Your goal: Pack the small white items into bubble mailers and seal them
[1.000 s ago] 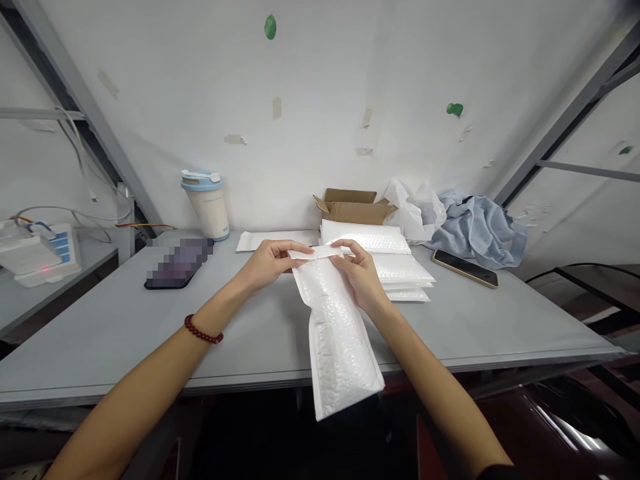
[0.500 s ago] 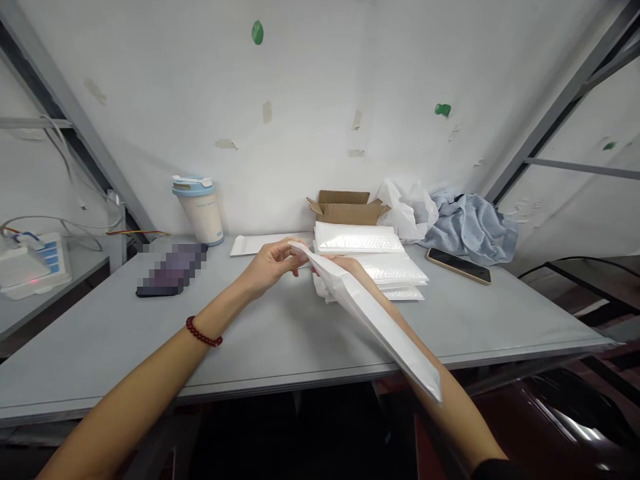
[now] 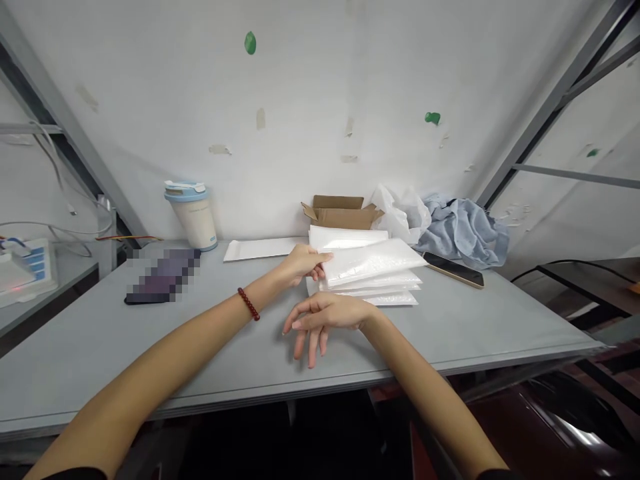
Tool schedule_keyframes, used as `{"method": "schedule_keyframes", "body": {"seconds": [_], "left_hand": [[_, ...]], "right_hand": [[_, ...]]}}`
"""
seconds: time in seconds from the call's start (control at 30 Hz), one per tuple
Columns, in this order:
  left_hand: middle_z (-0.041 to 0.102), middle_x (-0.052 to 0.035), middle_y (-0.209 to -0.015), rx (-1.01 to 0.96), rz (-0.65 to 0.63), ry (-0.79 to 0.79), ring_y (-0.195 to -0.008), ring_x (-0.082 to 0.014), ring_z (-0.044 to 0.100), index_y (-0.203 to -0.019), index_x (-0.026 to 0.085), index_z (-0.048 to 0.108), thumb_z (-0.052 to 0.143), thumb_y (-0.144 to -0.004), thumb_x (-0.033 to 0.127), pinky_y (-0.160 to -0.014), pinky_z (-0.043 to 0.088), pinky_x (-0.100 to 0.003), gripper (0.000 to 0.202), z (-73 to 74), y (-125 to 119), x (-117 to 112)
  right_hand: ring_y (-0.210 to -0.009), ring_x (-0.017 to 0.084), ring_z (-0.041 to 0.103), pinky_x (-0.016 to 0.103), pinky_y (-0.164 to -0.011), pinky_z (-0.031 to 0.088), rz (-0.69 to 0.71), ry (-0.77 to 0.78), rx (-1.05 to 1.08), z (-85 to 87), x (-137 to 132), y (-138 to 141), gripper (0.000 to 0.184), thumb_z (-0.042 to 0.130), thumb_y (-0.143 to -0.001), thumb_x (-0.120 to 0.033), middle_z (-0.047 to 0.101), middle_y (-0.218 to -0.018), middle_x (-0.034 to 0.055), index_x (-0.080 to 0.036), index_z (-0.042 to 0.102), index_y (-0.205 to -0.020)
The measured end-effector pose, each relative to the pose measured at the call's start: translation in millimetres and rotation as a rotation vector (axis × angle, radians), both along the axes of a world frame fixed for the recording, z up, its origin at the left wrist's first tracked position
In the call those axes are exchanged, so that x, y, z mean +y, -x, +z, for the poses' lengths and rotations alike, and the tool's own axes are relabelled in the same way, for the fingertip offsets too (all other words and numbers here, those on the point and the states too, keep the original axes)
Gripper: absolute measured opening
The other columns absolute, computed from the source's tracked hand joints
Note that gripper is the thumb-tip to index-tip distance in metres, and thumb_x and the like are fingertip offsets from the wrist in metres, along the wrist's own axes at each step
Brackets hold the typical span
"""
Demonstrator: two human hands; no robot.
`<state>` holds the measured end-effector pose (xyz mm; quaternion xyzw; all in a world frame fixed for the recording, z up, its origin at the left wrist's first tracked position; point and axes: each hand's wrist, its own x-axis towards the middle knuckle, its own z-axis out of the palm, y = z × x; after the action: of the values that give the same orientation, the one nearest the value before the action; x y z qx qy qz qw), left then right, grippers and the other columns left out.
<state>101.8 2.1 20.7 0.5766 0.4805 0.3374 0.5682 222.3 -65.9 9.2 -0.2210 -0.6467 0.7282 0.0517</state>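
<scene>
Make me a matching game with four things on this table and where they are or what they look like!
Things:
1. cup
2. cardboard box
3. blue cloth
4. top bubble mailer

Descriptions:
A. crumpled, far right by the wall
B. held at its edge by the left hand
C. open flaps, behind the mailer stack
D. blue lid, far left by the wall

Pairs: 1-D, 2-C, 3-A, 4-B

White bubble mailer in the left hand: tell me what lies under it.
The white bubble mailer tops a stack of similar white mailers on the grey table. Their covered faces cannot be seen.
</scene>
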Motion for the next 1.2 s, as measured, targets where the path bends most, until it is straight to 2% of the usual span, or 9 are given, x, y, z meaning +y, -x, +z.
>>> {"method": "schedule_keyframes", "body": {"seconds": [0.2, 0.27, 0.37, 0.47, 0.63, 0.77, 0.9, 1.1, 1.2], "left_hand": [[0.066, -0.0078, -0.067, 0.177, 0.156, -0.152, -0.045, -0.0119, 0.056, -0.081, 0.011, 0.059, 0.045, -0.089, 0.041, -0.042, 0.041, -0.023, 0.034, -10.8, 22.9, 5.6], [0.068, -0.009, -0.074, 0.448, 0.233, -0.368, -0.053, -0.0161, 0.062, -0.087, 0.012, 0.06, 0.043, -0.089, 0.037, -0.051, 0.047, -0.027, 0.03, -14.7, 48.6, 15.9], [0.068, -0.0156, -0.099, 1.007, 0.273, -0.793, -0.097, -0.0267, 0.063, -0.096, 0.011, 0.063, 0.043, -0.085, 0.021, -0.08, 0.049, -0.035, 0.025, -30.6, 98.6, 36.9], [0.062, -0.0152, -0.117, 1.281, 0.123, -0.823, -0.116, -0.0266, 0.052, -0.115, 0.011, 0.059, 0.044, -0.078, 0.012, -0.095, 0.042, -0.035, 0.039, -50.5, 140.7, 55.5], [0.065, -0.0134, -0.113, 1.371, 0.157, -0.643, -0.107, -0.0236, 0.059, -0.12, 0.015, 0.059, 0.037, -0.079, 0.006, -0.09, 0.043, -0.031, 0.048, -68.1, 161.6, 70.5], [0.068, -0.0194, -0.098, 1.405, 0.243, -0.586, -0.092, -0.0304, 0.064, -0.112, 0.01, 0.064, 0.034, -0.081, 0.01, -0.079, 0.046, -0.038, 0.043, -67.2, 164.2, 71.1], [0.067, -0.0235, -0.099, 1.406, 0.303, -0.576, -0.092, -0.0346, 0.063, -0.114, 0.005, 0.063, 0.032, -0.083, 0.012, -0.076, 0.047, -0.043, 0.044, -61.6, 168.0, 67.2], [0.06, -0.0101, -0.126, 1.323, 0.2, -0.655, -0.116, -0.0245, 0.054, -0.126, 0.015, 0.057, 0.039, -0.082, 0.017, -0.094, 0.043, -0.032, 0.047, -66.0, 162.1, 67.2], [0.06, -0.0083, -0.127, 1.317, 0.172, -0.66, -0.116, -0.0221, 0.054, -0.127, 0.016, 0.055, 0.035, -0.084, 0.016, -0.095, 0.042, -0.03, 0.047, -71.0, 162.6, 73.3]], "right_hand": [[-0.065, 0.015, 0.07, 0.02, -0.055, 0.051, -0.055, -0.012, 0.015, -2.7, 5.8, -1.1, 0.036, 0.063, -0.083, -0.046, 0.07, -0.08, 0.0063, -0.014, 0.057, -0.101], [-0.065, 0.015, 0.07, 0.02, -0.055, 0.051, -0.096, -0.022, 0.026, -1.8, 6.1, -2.3, 0.036, 0.064, -0.082, -0.045, 0.07, -0.081, 0.0066, -0.014, 0.057, -0.099], [-0.065, 0.015, 0.07, 0.02, -0.055, 0.051, -0.139, -0.043, 0.03, -1.3, 5.4, -2.6, 0.036, 0.065, -0.082, -0.045, 0.07, -0.08, 0.0067, -0.014, 0.057, -0.098], [-0.064, 0.015, 0.069, 0.02, -0.055, 0.05, -0.164, -0.052, 0.021, -3.3, 5.2, -1.7, 0.034, 0.065, -0.082, -0.043, 0.071, -0.081, 0.0067, -0.014, 0.057, -0.098], [-0.065, 0.015, 0.069, 0.021, -0.056, 0.051, -0.165, -0.062, 0.019, -6.1, 5.5, 0.2, 0.033, 0.064, -0.083, -0.042, 0.071, -0.082, 0.0071, -0.014, 0.058, -0.099], [-0.063, 0.014, 0.069, 0.021, -0.057, 0.051, -0.196, -0.087, 0.011, -4.5, 4.1, 1.4, 0.03, 0.063, -0.084, -0.041, 0.071, -0.081, 0.0067, -0.014, 0.058, -0.097], [-0.063, 0.014, 0.069, 0.021, -0.056, 0.05, -0.213, -0.101, 0.01, -3.8, 3.3, 1.3, 0.029, 0.063, -0.084, -0.041, 0.07, -0.08, 0.0067, -0.014, 0.058, -0.096], [-0.064, 0.015, 0.069, 0.022, -0.057, 0.051, -0.219, -0.121, 0.033, -3.9, 3.6, -0.6, 0.03, 0.062, -0.084, -0.042, 0.07, -0.081, 0.0072, -0.014, 0.058, -0.096], [-0.063, 0.014, 0.068, 0.022, -0.057, 0.05, -0.222, -0.114, 0.037, -3.0, 3.1, 0.7, 0.033, 0.063, -0.083, -0.043, 0.07, -0.081, 0.0069, -0.014, 0.058, -0.096]]}}
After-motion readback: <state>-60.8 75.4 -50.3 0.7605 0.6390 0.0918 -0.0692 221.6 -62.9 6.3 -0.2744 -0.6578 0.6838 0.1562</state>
